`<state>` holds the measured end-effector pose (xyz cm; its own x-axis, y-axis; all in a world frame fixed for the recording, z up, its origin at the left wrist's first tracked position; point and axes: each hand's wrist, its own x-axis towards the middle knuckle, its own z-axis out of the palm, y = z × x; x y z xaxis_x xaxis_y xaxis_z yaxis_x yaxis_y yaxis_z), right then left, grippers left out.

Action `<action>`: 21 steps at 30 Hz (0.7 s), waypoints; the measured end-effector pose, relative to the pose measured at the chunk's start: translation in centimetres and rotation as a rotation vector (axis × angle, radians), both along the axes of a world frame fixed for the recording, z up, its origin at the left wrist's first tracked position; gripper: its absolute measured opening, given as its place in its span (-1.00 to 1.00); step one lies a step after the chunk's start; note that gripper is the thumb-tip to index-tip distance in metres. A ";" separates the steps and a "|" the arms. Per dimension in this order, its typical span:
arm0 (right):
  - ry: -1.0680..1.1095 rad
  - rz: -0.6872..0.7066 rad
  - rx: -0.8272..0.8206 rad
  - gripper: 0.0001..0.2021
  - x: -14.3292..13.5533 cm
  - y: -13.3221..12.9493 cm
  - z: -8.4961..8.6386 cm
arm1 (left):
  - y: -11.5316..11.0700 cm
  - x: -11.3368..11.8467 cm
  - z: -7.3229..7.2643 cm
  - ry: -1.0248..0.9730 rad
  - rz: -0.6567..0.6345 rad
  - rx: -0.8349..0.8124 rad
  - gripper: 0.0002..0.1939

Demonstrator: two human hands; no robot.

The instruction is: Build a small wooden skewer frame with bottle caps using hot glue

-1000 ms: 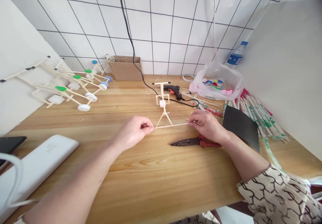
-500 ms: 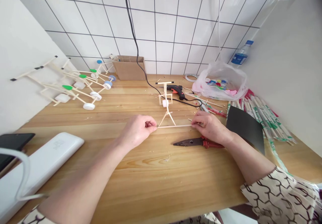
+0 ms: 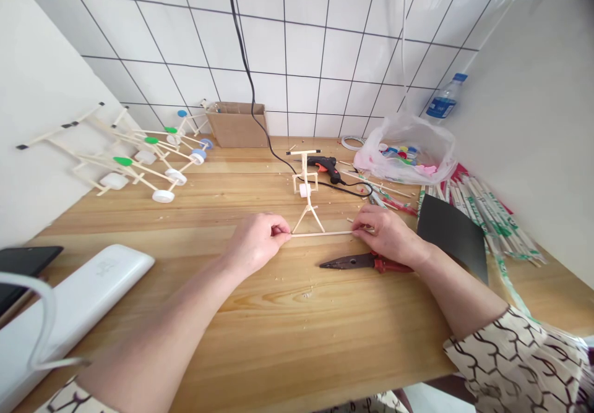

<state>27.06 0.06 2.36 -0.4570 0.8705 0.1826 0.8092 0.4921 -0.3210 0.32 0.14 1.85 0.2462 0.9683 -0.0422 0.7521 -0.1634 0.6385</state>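
A thin wooden stick (image 3: 320, 234) lies crosswise between my hands, at the two splayed legs of a small stick frame (image 3: 308, 206). My left hand (image 3: 260, 240) pinches its left end. The right end is pinched by my right hand (image 3: 383, 234). The frame carries a pale round cap (image 3: 304, 190) and a crossbar with black tips at its far end. Red-handled pliers (image 3: 350, 262) lie just below my right hand, which partly covers the handles from view.
Behind the frame lies a black glue gun (image 3: 327, 169) with its cable. Several stick models (image 3: 162, 196) stand left, near a cardboard box (image 3: 239, 125). Rightward are a bag of caps (image 3: 408, 153), black sheet (image 3: 452, 237) and packaged sticks (image 3: 492, 215). A white power bank (image 3: 93, 302) lies front left.
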 end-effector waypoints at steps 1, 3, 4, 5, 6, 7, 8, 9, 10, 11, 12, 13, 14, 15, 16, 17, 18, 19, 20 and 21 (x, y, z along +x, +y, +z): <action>-0.004 -0.003 -0.006 -0.90 0.0 0.0 0.0 | 0.0 0.0 0.0 0.007 0.000 -0.003 -0.80; -0.013 -0.010 -0.017 -0.91 -0.1 0.0 0.1 | 0.0 0.1 0.1 0.018 0.002 -0.004 -0.80; -0.017 -0.012 -0.022 -0.91 -0.1 0.0 0.1 | -0.1 0.1 0.2 0.022 0.001 -0.003 -0.80; -0.019 -0.014 -0.026 -0.91 -0.1 0.0 0.2 | -0.1 0.1 0.2 0.024 0.000 0.000 -0.79; -0.021 -0.016 -0.029 -0.91 -0.2 0.0 0.2 | -0.1 0.1 0.2 0.024 0.000 0.002 -0.79; -0.023 -0.016 -0.031 -0.91 -0.2 0.0 0.2 | -0.1 0.1 0.2 0.023 0.000 0.003 -0.79; -0.023 -0.014 -0.033 -0.91 -0.2 -0.1 0.2 | -0.1 0.0 0.2 0.022 -0.002 0.003 -0.79; -0.019 -0.009 -0.032 -0.90 -0.1 -0.1 0.3 | -0.1 0.0 0.1 0.021 -0.004 0.004 -0.78; -0.008 -0.003 -0.028 -0.90 -0.1 -0.1 0.4 | -0.1 0.0 0.1 0.021 -0.004 0.006 -0.78; 0.010 0.002 -0.021 -0.89 0.0 -0.1 0.5 | -0.1 0.0 0.1 0.022 -0.004 0.006 -0.78; 0.034 0.006 -0.014 -0.88 0.1 0.0 0.6 | -0.1 0.0 0.1 0.024 -0.007 0.007 -0.78; 0.060 0.003 -0.007 -0.87 0.2 0.0 0.7 | 0.0 0.0 0.1 0.026 -0.009 0.005 -0.78; 0.085 -0.007 -0.001 -0.86 0.3 0.1 0.8 | 0.0 0.0 0.1 0.026 -0.009 0.003 -0.78; 0.105 -0.020 0.003 -0.85 0.4 0.1 0.9 | 0.0 0.0 0.1 0.024 -0.008 0.000 -0.78; 0.120 -0.034 0.006 -0.85 0.5 0.2 0.9 | -0.1 0.0 0.1 0.020 -0.008 -0.001 -0.78; 0.132 -0.043 0.006 -0.84 0.6 0.3 1.0 | -0.1 0.0 0.1 0.012 -0.008 -0.002 -0.79; 0.143 -0.048 0.005 -0.84 0.6 0.3 0.9 | -0.1 0.0 0.2 0.002 -0.007 -0.002 -0.79; 0.151 -0.047 0.001 -0.84 0.6 0.3 0.9 | -0.1 0.0 0.2 -0.009 -0.007 -0.001 -0.80; 0.157 -0.042 -0.007 -0.85 0.6 0.3 0.8 | -0.1 0.0 0.2 -0.019 -0.008 0.001 -0.80; 0.158 -0.035 -0.016 -0.86 0.5 0.3 0.7 | -0.1 0.0 0.2 -0.025 -0.010 0.002 -0.80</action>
<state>27.60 0.31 3.09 -0.3924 0.8889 0.2362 0.7646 0.4580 -0.4534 0.32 0.02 2.03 0.2564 0.9660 -0.0338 0.7345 -0.1720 0.6565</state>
